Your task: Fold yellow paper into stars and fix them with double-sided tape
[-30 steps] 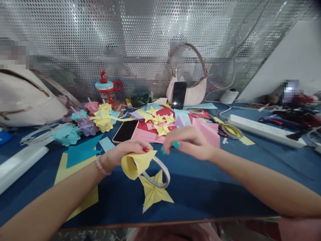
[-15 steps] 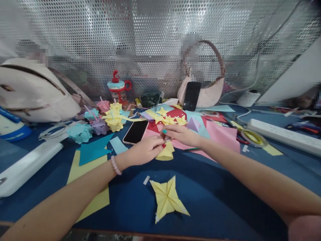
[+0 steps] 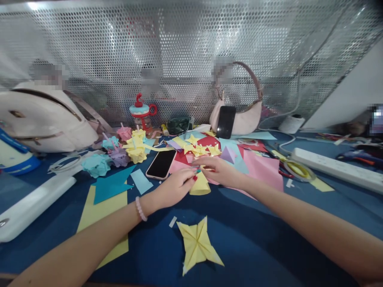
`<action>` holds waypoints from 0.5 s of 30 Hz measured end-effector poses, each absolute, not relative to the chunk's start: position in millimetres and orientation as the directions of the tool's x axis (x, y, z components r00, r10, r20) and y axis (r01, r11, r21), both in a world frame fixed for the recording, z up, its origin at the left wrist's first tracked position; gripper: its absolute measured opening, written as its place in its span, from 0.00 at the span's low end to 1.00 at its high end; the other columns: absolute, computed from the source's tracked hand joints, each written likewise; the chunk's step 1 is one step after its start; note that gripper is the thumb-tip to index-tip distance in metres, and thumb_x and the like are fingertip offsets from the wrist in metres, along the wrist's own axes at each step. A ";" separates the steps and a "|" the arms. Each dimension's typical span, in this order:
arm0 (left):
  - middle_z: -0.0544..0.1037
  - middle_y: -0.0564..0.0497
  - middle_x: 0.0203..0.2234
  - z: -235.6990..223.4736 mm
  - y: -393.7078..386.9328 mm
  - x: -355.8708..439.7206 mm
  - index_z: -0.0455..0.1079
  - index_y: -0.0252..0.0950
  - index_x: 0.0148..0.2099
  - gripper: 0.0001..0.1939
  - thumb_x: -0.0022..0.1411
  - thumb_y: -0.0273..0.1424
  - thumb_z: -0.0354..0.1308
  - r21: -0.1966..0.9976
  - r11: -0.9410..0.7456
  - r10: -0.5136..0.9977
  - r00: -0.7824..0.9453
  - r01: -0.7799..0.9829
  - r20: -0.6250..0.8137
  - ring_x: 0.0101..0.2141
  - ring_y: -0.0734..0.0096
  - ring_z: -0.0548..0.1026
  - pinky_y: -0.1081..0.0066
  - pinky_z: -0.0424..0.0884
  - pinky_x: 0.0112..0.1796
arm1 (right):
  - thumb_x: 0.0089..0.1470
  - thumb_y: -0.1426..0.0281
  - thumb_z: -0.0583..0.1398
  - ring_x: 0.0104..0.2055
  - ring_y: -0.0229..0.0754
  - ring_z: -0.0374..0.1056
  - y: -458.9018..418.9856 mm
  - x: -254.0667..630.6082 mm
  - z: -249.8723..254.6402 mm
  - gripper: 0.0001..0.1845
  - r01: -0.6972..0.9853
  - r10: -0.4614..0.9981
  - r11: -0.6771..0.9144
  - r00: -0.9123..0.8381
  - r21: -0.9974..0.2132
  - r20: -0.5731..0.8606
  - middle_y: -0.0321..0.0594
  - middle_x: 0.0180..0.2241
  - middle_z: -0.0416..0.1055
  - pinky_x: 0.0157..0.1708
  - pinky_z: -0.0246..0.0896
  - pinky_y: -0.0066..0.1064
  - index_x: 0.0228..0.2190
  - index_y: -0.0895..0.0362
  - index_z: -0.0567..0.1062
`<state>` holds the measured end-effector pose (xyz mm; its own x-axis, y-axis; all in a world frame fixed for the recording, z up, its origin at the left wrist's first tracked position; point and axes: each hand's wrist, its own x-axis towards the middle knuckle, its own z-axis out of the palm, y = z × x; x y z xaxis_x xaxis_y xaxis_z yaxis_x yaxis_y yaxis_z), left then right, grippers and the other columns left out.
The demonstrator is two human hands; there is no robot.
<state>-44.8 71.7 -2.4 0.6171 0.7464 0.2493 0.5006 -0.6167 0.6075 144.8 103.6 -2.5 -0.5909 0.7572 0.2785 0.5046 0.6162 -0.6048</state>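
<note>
- A person's 2 bare hands meet near the middle of a dark blue surface (image 3: 254, 243), around a curled piece of yellow paper (image 3: 201, 188) whose rounded near edge faces the viewer.
- The left hand (image 3: 175, 185), with red nail polish and a pale pink beaded bracelet (image 3: 141, 208) at the wrist, pinches the paper's left side, thumb against its edge.
- The right hand (image 3: 220, 171), with teal polish, bends over the paper's far end; its fingertips are partly hidden, so whether it grips cannot be told.
- Nearer the viewer, a 4-pointed yellow folded-paper star (image 3: 197, 244) lies flat, apart from the hands, with a small white strip (image 3: 172, 221) just beside its upper left point.
- Left of the hands lie a black-screened phone (image 3: 161, 164), a light blue paper rectangle (image 3: 141, 181), and a teal paper sheet (image 3: 110, 186) overlapping a large pale yellow sheet (image 3: 89, 215).
- Just beyond the hands, small yellow folded-paper shapes (image 3: 200, 150) cluster over colored papers; a large pink sheet (image 3: 266, 171) spreads to the right.
- Farther back, a dark phone (image 3: 226, 121) leans against a pale pink handbag (image 3: 247, 118).
</note>
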 end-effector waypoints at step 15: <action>0.63 0.44 0.47 -6.0 67.0 -42.0 0.65 0.34 0.40 0.08 0.61 0.24 0.46 0.269 -0.740 0.665 0.611 0.617 0.429 0.48 0.60 0.62 0.59 0.58 0.45 | 0.49 0.79 0.55 0.52 0.41 0.60 82.9 149.1 -12.9 0.15 0.407 0.641 0.752 -0.636 -0.519 0.431 0.43 0.47 0.65 0.49 0.59 0.34 0.39 0.54 0.67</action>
